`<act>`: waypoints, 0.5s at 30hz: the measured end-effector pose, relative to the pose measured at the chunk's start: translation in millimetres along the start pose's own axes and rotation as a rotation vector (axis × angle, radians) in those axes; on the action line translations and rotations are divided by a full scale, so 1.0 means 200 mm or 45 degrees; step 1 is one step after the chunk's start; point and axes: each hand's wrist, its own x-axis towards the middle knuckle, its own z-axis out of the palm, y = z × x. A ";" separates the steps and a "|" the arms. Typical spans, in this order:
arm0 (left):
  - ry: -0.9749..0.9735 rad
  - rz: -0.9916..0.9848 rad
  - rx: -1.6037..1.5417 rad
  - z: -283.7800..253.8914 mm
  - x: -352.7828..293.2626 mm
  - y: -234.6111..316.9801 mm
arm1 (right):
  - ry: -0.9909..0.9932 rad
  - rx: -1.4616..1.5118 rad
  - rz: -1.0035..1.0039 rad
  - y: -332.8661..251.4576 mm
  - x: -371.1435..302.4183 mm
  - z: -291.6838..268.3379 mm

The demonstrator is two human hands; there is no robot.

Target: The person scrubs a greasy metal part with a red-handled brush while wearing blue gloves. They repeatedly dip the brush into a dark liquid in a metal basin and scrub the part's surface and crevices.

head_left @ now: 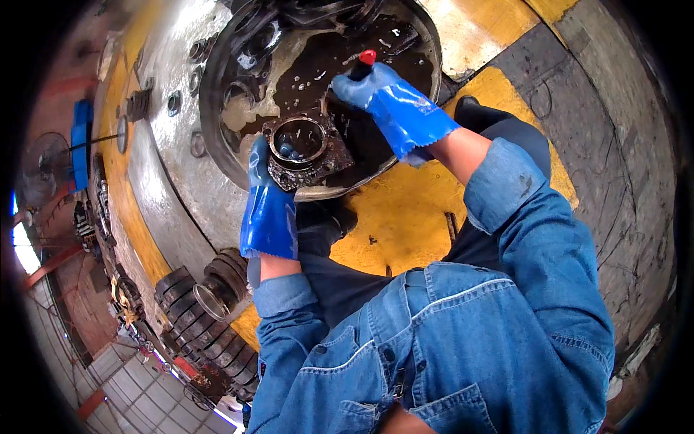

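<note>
My left hand, in a blue rubber glove, grips the near left edge of an oily metal housing with a large round bore. The blue fingertips show through the bore. My right hand, gloved alike, is closed around the black handle of a hand tool with a red end. The tool's working end is not clear; it seems to point toward the housing's far side. The housing is held tilted over the near side of a wide round basin containing dark liquid.
Dark, wet metal parts lie at the basin's far side. Several small rings sit on the grey metal plate to its left. Stacks of ribbed round parts stand at the lower left. A black shoe is beside the basin's right side.
</note>
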 end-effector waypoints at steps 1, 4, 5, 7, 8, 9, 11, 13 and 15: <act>0.229 0.097 0.117 -0.01 0.00 -0.01 | 0.049 0.135 0.042 -0.01 0.00 -0.01; 0.274 0.142 0.252 0.16 -0.07 -0.09 | -0.256 0.560 -0.071 -0.06 -0.03 -0.10; 0.118 0.082 0.206 0.03 -0.05 -0.03 | -0.272 0.640 -0.116 -0.14 -0.11 -0.09; 0.075 0.085 0.179 0.06 -0.04 -0.05 | -0.371 0.808 -0.079 -0.13 -0.12 -0.09; 0.117 0.149 0.275 0.21 -0.07 -0.11 | -0.399 0.887 -0.055 -0.11 -0.12 -0.12; 0.181 0.235 0.370 0.35 -0.16 -0.14 | -0.315 0.840 -0.114 -0.13 -0.18 -0.14; 0.149 0.294 0.286 0.16 -0.06 -0.08 | -0.344 0.692 -0.030 -0.09 -0.17 -0.13; 0.123 0.299 0.215 0.15 -0.04 -0.07 | -0.359 0.730 0.064 0.00 -0.17 -0.12; 0.172 0.315 0.224 0.07 -0.04 -0.05 | -0.401 0.260 0.071 -0.04 -0.13 -0.15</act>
